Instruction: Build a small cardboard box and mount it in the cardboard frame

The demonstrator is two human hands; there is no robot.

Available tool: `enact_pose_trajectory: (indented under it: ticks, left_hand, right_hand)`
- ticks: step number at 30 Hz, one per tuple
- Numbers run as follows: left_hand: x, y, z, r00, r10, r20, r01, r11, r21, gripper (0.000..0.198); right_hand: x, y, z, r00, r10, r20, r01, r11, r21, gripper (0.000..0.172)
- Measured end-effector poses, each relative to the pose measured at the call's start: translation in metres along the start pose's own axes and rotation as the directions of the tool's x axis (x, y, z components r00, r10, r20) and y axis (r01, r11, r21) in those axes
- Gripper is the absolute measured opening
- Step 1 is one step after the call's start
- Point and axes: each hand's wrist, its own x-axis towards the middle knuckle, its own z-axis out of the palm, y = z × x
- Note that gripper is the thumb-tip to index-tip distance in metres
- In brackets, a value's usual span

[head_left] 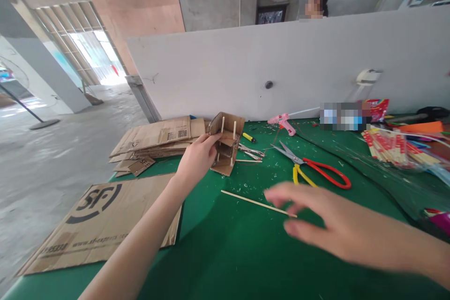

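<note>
My left hand (198,157) has its fingers closed on the left edge of a small cardboard structure (232,124), which has shelf-like layers and thin wooden posts. My right hand (305,211), slightly blurred, hovers over the green table with fingers apart and nothing between them. Just beyond its fingertips lies a thin wooden stick (251,200), its right end close to the fingers. Red-handled scissors (328,172) rest behind my right hand, beside a yellow-handled tool (303,176) partly hidden by that hand.
Stacked cardboard (154,138) and a flat printed sheet (101,220) are at left. Behind are a pink glue gun (283,122), metal pliers (251,152) and a yellow marker-like item (249,137). Packaged sticks (386,147) lie right. A grey partition (218,70) borders the green table (225,253); a person's head shows beyond.
</note>
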Motion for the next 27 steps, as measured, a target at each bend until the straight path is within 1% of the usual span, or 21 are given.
enact_pose_trajectory:
  ticks: [1,2,3,5,6,7,9,11,14,16,21,24,27]
  left_hand:
    - [0.0,0.002,-0.002,1.0,0.005,-0.008,-0.005,1.0,-0.023,0.044]
    - [-0.001,0.005,-0.003,1.0,0.012,-0.013,-0.013,0.999,-0.043,0.045]
    - [-0.001,0.009,-0.004,1.0,0.02,-0.011,-0.021,0.998,-0.055,0.045]
    - [-0.003,0.017,-0.005,0.999,0.037,0.02,-0.035,0.998,-0.058,0.044]
    - [-0.004,0.021,-0.005,0.999,0.034,0.04,-0.033,0.998,-0.046,0.043]
    - [-0.005,0.024,-0.004,0.998,0.025,0.061,-0.023,0.999,-0.028,0.041]
    - [-0.006,0.027,-0.003,0.996,0.008,0.092,-0.008,1.0,0.0,0.039]
    - [-0.007,0.026,-0.003,0.993,0.029,0.116,-0.029,1.0,0.001,0.039]
    - [-0.007,0.023,-0.008,0.982,0.096,0.163,-0.095,0.995,-0.015,0.038]
    - [-0.006,0.021,-0.012,0.975,0.11,0.195,-0.11,0.994,-0.012,0.036]
    - [-0.005,0.022,-0.017,0.96,0.101,0.263,-0.09,0.994,-0.055,0.035]
    - [-0.005,0.022,-0.018,0.953,0.083,0.292,-0.071,0.996,-0.051,0.035]
    - [-0.005,0.024,-0.019,0.947,0.064,0.314,-0.052,0.997,-0.048,0.036]
  right_hand:
    - [0.027,0.005,0.0,0.995,0.064,0.073,-0.067,0.997,0.049,0.033]
    - [0.052,0.011,0.003,0.992,0.114,0.059,-0.12,0.988,0.101,0.036]
    - [0.074,0.018,0.009,0.984,0.176,0.011,-0.176,0.973,0.15,0.039]
    - [0.105,0.031,0.027,0.969,0.211,-0.126,-0.179,0.957,0.227,0.049]
    - [0.114,0.038,0.037,0.962,0.217,-0.165,-0.175,0.956,0.235,0.048]
    - [0.12,0.043,0.046,0.954,0.225,-0.197,-0.177,0.956,0.236,0.044]
    - [0.124,0.049,0.061,0.941,0.249,-0.228,-0.189,0.948,0.256,0.035]
    - [0.122,0.051,0.066,0.932,0.276,-0.236,-0.199,0.931,0.305,0.028]
    - [0.119,0.05,0.062,0.935,0.286,-0.211,-0.201,0.915,0.351,0.024]
    - [0.117,0.048,0.057,0.944,0.267,-0.196,-0.199,0.929,0.312,0.022]
    - [0.113,0.043,0.05,0.946,0.257,-0.199,-0.235,0.964,0.128,0.024]
    - [0.112,0.042,0.049,0.944,0.278,-0.176,-0.258,0.958,0.129,0.027]
    - [0.111,0.04,0.047,0.946,0.289,-0.148,-0.27,0.954,0.134,0.027]
